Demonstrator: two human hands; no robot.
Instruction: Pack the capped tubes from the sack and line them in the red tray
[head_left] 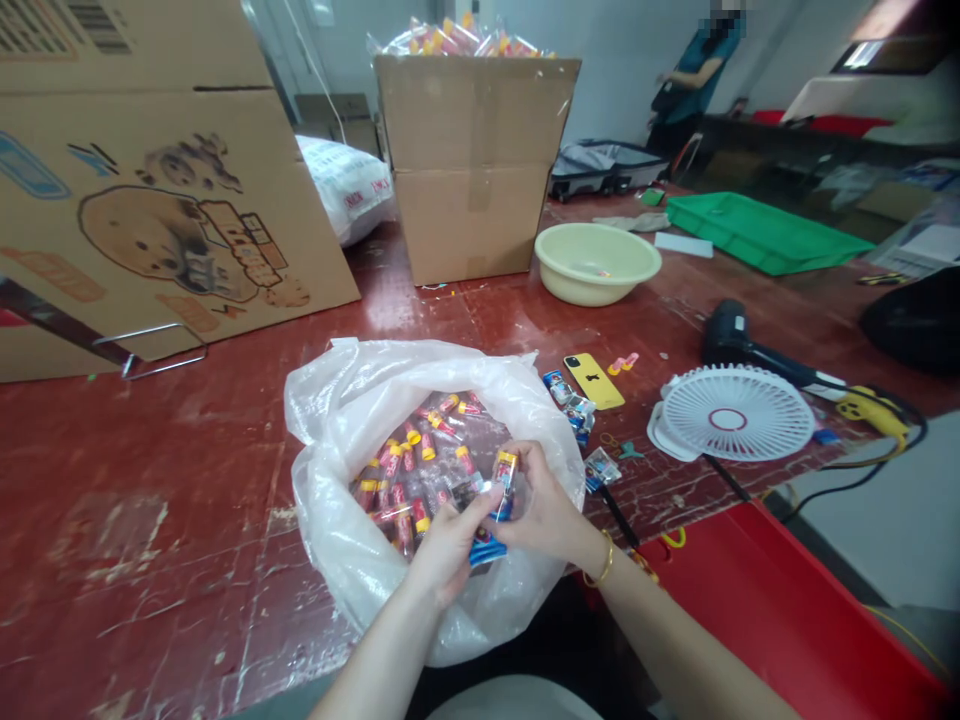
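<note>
Both hands are over a white plastic sack (322, 500) with its rim rolled open. My right hand (544, 500) is closed around a small yellow-capped tube (507, 468) in shiny clear wrapping. Close beside it, my left hand (442, 555) pinches a blue packet (489, 549), its thumb reaching toward the tube's lower end. Part of the packet is hidden by the fingers. Inside the sack lie several loose pink tubes with yellow caps (427, 446).
Right of the sack are small blue packets (579, 415), a yellow phone (594, 380), a white fan (731, 415) and a hair dryer (739, 340). Behind stand a filled carton (480, 170), a pale basin (596, 285) and a green tray (765, 235). A person (694, 75) stands farther back.
</note>
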